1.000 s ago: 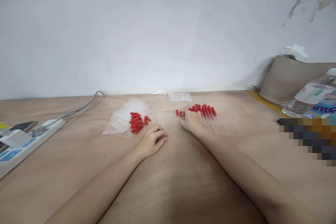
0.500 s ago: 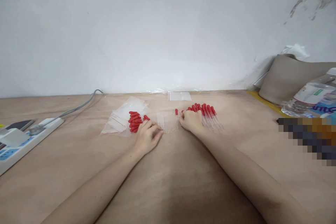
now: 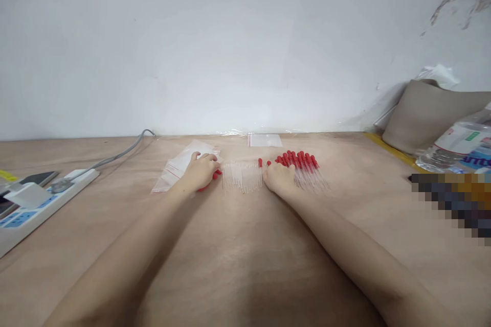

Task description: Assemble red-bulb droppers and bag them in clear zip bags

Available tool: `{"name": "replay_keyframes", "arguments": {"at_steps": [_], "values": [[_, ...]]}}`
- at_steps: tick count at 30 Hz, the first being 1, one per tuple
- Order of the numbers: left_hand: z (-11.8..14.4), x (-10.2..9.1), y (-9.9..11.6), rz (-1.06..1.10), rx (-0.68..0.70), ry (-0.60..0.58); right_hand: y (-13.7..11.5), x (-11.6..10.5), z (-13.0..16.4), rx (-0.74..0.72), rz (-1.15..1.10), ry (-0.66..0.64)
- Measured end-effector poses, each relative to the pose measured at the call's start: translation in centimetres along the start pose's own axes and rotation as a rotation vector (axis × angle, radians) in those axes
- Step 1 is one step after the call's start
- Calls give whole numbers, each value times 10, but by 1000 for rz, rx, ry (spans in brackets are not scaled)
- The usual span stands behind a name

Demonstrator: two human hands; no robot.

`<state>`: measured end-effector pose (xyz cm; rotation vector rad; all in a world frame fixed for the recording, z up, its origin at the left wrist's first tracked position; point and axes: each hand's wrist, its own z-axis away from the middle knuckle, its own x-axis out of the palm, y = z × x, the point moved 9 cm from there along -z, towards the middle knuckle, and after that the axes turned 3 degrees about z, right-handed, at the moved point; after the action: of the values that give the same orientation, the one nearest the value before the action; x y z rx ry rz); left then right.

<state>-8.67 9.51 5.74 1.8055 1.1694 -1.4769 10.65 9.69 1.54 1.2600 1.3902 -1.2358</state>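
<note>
The left hand (image 3: 200, 171) is laid palm down over a small heap of loose red rubber caps (image 3: 217, 174), with the fingers curled loosely over them; whether a cap is pinched cannot be told, as most of the heap is covered. The heap lies on clear plastic bags (image 3: 177, 167) just beyond and to the left of that hand. The right hand (image 3: 280, 178) rests flat beside it, its fingertips touching a row of bare glass tubes (image 3: 242, 177) spread between the two hands. To the right of the right hand a fanned bunch of finished droppers (image 3: 303, 166), tubes already fitted with red caps, is laid out. By this showing a good share is judged done, while the row of uncapped tubes is left. The tubes are nearly see-through and cannot be counted. Another small bag (image 3: 264, 140) lies beyond the hands by the wall. A power strip (image 3: 42, 199) far to the left and a water bottle (image 3: 456, 145) far to the right are cut off by the frame edges.
</note>
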Motion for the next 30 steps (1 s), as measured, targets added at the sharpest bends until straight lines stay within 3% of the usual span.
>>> {"name": "replay_keyframes", "arguments": {"at_steps": [2,5,11,15,18,20,23,26,30], "values": [[-11,11,-3,34,54,-135,6,-6,3,37,-19,50],[-22,20,-8,60,79,-216,16,-18,13,36,-82,180],[-28,27,-14,78,81,-238,40,-24,48,-194,-360,415],[-30,9,-14,78,79,-192,59,-27,66,-308,-456,501],[-18,-11,5,130,69,-81,62,-33,71,-373,-506,530],[-1,-23,25,408,44,72,58,-35,72,-405,-530,517],[29,-12,54,723,-44,185,43,-34,74,-462,-546,445],[46,10,82,841,-30,128,29,-30,80,-504,-526,376],[49,17,91,872,-17,92,14,-26,87,-546,-497,316]]}}
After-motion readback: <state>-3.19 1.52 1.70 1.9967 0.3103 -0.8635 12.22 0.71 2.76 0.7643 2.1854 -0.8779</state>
